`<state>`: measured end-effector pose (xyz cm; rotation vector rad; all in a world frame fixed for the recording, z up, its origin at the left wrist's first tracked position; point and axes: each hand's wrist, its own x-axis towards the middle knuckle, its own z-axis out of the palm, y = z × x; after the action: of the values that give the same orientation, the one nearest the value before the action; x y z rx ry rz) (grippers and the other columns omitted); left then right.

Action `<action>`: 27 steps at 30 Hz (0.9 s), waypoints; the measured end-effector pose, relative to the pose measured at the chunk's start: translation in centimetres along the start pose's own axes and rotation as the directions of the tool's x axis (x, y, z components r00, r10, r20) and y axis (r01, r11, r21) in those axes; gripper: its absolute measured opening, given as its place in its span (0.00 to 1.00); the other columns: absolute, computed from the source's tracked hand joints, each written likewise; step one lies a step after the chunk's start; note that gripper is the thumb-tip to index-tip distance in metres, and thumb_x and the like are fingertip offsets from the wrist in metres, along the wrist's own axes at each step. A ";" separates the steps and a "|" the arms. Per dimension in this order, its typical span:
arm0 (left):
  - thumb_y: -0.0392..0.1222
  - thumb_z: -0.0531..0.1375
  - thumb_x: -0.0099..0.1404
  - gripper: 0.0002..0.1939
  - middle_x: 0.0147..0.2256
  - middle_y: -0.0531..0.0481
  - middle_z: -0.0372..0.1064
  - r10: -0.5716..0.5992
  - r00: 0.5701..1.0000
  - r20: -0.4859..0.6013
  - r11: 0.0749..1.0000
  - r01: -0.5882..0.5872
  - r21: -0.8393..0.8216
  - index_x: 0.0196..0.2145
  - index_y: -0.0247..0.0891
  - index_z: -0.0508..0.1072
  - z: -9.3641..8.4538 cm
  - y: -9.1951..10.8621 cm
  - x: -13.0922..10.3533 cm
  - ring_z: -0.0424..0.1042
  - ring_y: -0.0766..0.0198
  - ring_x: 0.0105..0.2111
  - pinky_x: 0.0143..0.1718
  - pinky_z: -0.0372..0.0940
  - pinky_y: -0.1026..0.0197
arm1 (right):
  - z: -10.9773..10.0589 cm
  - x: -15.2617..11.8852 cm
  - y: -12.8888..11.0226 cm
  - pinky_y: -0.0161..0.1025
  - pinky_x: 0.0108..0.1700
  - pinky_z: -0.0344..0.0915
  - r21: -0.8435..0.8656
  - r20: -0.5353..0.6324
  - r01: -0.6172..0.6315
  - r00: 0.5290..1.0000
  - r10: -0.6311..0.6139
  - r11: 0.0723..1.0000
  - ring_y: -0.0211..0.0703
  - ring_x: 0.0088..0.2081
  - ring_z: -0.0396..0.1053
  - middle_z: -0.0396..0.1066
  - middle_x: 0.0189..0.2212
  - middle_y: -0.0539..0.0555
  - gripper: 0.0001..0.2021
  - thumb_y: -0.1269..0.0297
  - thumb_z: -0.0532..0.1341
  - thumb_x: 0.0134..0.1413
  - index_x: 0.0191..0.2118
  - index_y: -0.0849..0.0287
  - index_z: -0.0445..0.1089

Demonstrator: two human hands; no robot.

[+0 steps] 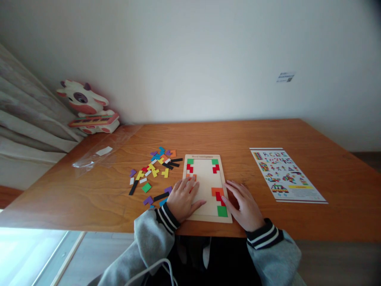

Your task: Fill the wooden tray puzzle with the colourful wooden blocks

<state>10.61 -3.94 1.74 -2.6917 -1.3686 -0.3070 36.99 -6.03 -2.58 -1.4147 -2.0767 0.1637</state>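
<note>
A pale wooden puzzle board (202, 202) lies in front of me near the table's front edge. Green, red and orange pieces sit along its two sides, among them a green square (222, 211) at the lower right corner and an orange piece (217, 192) above it. My left hand (184, 198) rests over the board's left side, fingers spread, covering part of that side. On the right, my right hand (242, 202) is at the board's edge with fingers apart, its thumb by a red piece (220, 197). Neither hand visibly holds anything.
Loose coloured puzzle pieces (154, 172) are scattered left of the board. A printed pattern sheet (285, 174) lies to the right. At the back left are a clear plastic bag (119, 141) and a cow-shaped toy keyboard (92, 107). A white cable (157, 263) hangs before me.
</note>
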 end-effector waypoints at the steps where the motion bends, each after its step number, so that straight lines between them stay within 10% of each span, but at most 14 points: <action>1: 0.63 0.47 0.70 0.32 0.61 0.37 0.63 -0.001 1.000 0.005 1.000 0.001 0.003 0.57 0.35 0.68 0.0 0.0 0.1 0.62 0.45 0.60 0.56 0.63 0.44 | 0.0 0.0 0.0 0.60 0.63 0.59 0.001 0.000 0.000 1.000 0.000 1.000 0.55 0.59 0.65 0.67 0.58 0.60 0.22 0.54 0.57 0.64 0.60 0.56 0.63; 27: 0.63 0.46 0.70 0.34 0.68 0.36 0.49 -0.082 0.996 0.045 0.997 0.083 -0.010 0.63 0.36 0.62 0.2 -1.0 0.6 0.51 0.44 0.67 0.60 0.61 0.44 | 0.0 0.0 0.0 0.60 0.62 0.60 -0.011 0.011 -0.010 1.000 0.010 1.000 0.55 0.59 0.66 0.68 0.58 0.60 0.22 0.52 0.56 0.64 0.59 0.56 0.65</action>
<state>10.14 -2.84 1.73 -2.6721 -1.4980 -0.2646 36.97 -6.02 -2.61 -1.4342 -2.0827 0.1648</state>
